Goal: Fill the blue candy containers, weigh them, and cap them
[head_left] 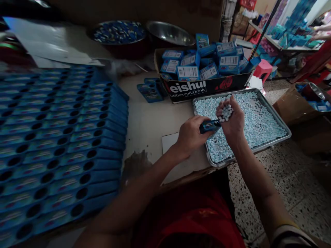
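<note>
My left hand (190, 135) is wrapped round a small blue box (209, 126), held at the near left side of a metal tray (287, 135). The box has a dark round opening at its right end. Cupped palm up over the tray, my right hand (234, 122) holds a heap of small white candies (226, 113) against the box's open end. Pale blue and white candies (261, 120) cover most of the tray's bottom.
Rows of blue boxes (59, 137) with round holes fill the left. Behind stand a bowl of blue packets (119, 32), a steel bowl (170, 32) and a black carton (207, 88) of blue boxes. A brown carton (292, 103) stands right of the tray.
</note>
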The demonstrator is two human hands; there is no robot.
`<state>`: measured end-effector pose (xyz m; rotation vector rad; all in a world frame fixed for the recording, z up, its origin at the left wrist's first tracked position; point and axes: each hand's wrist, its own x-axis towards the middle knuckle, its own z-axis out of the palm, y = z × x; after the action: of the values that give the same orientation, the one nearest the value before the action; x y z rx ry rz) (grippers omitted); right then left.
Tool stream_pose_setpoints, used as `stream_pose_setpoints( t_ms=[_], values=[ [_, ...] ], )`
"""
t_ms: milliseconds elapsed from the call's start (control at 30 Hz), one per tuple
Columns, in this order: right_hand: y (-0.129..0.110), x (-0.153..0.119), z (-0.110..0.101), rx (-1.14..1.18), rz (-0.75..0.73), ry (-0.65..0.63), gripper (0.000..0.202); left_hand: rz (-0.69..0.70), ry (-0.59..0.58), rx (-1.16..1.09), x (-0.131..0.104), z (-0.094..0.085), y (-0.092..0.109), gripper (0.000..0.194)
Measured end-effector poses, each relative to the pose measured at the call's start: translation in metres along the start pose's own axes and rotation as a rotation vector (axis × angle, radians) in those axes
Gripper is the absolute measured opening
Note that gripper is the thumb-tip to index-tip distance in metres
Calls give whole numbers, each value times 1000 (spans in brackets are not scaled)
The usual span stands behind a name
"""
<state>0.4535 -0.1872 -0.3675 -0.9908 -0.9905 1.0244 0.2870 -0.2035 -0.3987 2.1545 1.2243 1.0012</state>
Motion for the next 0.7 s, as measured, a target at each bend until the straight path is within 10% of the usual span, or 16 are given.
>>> stream_pose_setpoints(
  t_ms=[367,567,700],
  values=[
    [17,4,-20,-35,-48,96,50,5,-34,73,8,17,1,39],
    [21,25,-73,62,38,154,50,74,-48,235,2,15,1,38],
    [29,12,-103,-332,-6,278,41,-47,91,44,2,13,-16,37]
  ],
)
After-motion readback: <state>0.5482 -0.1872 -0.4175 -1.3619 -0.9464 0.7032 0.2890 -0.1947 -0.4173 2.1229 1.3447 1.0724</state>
